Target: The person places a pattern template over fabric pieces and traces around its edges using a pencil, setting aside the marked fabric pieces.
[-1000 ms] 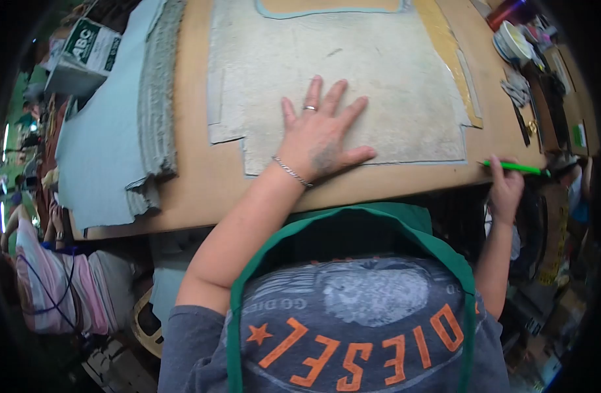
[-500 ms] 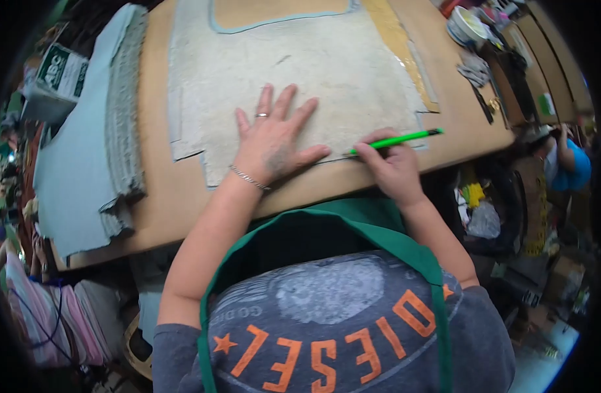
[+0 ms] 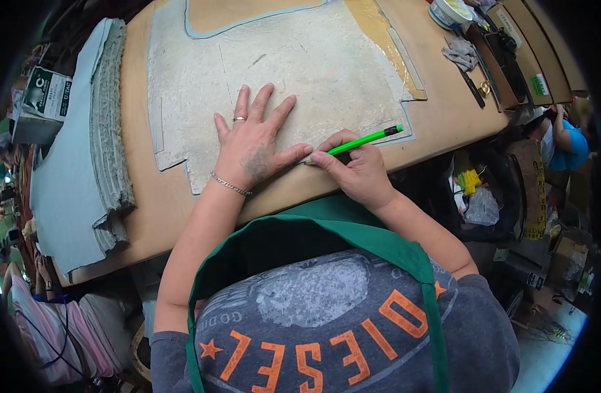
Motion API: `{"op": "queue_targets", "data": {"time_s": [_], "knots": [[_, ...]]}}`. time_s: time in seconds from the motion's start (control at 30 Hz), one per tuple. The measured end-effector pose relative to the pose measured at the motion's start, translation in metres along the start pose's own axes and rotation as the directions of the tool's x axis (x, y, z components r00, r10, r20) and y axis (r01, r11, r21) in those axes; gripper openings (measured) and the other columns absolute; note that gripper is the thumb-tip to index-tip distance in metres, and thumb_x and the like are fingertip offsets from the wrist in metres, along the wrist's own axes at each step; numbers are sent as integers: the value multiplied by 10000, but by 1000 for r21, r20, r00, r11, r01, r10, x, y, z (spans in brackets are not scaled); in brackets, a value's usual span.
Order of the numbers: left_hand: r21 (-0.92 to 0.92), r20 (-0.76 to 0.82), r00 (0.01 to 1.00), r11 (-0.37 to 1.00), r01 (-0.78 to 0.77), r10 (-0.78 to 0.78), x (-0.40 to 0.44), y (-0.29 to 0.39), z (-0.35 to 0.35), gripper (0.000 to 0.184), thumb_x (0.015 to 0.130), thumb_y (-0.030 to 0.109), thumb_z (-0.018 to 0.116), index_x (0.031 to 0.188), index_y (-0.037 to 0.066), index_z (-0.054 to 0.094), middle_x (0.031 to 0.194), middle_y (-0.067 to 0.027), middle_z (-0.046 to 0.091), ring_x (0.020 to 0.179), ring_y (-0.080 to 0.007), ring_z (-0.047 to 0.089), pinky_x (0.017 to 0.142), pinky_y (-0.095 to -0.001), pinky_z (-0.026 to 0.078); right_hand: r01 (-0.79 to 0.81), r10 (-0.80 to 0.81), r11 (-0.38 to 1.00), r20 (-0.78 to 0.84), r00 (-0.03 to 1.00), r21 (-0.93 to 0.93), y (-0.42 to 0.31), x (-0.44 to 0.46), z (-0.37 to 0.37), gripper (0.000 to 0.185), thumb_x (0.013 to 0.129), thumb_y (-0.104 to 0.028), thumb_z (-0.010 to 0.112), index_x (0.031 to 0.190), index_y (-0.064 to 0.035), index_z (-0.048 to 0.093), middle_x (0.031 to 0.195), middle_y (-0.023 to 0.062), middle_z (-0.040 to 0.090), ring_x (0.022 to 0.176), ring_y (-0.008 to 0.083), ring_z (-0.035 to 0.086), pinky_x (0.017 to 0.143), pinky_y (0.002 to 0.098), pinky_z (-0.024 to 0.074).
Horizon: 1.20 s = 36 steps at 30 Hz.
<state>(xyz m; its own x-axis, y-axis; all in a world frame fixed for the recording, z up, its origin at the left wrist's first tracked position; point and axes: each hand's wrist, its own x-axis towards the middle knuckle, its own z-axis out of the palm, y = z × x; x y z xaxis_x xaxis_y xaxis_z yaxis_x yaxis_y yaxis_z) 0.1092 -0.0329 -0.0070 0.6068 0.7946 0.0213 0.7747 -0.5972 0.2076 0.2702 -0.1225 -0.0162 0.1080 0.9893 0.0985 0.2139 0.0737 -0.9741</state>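
Observation:
My left hand [image 3: 251, 144] lies flat with fingers spread on a large, worn, pale template [image 3: 320, 78]. A thin light-blue edge of material shows beneath the template along its cutout and right side. In my right hand [image 3: 358, 171] is a green pencil [image 3: 366, 140], pinched near its point and slanting up to the right. The pencil's tip meets the template's near edge, close beside my left thumb. Yellow-brown tape covers the template's right border.
On the left of the table [image 3: 153, 216] lies a thick stack of light-blue fabric [image 3: 71, 150]. A white tub [image 3: 450, 13], a grey rag [image 3: 461, 54] and a dark tool [image 3: 472, 85] are at the far right. Another person in blue [image 3: 569, 147] is beyond.
My right hand has slid left along the template's near edge with the pencil, closer to my left thumb. My left hand stays flat on the template; the whole view has shifted slightly.

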Motion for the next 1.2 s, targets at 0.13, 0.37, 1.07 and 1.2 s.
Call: {"op": "queue_targets", "data": {"time_s": [0.13,0.37,1.07,1.2], "knots": [[6,24,1000,1000,10,-10,1,1,-2,739,666,602,580,1291,251,402,1407,-75,244,1314,-344,132,905,-701,150,15,-15,1000,-10,1000,6,3,0,4,168,779,-171,653,779,-35,554,651,85,569,590,145,544,559,267,424],[2,63,998,1000,22,-22,3,4,-5,761,644,568,623,1294,242,397,1409,-74,228,1313,-342,132,897,-707,143,-39,35,992,-42,999,-120,3,1,-41,162,785,-174,636,775,-34,554,667,71,565,625,144,544,580,273,430],[-128,91,852,855,-503,515,51,81,4,403,818,364,521,1178,188,473,1307,-50,365,1276,-308,247,922,-642,249,118,-252,944,-444,860,-307,49,30,-118,167,840,-182,585,816,-34,513,661,79,523,578,171,507,558,284,420],[-143,59,830,828,-543,555,63,104,14,411,824,350,509,1201,199,446,1288,-39,377,1249,-301,285,912,-638,264,89,-239,930,-405,883,-355,38,28,-117,147,834,-150,586,816,-27,507,675,94,522,596,201,511,563,309,423]]}}
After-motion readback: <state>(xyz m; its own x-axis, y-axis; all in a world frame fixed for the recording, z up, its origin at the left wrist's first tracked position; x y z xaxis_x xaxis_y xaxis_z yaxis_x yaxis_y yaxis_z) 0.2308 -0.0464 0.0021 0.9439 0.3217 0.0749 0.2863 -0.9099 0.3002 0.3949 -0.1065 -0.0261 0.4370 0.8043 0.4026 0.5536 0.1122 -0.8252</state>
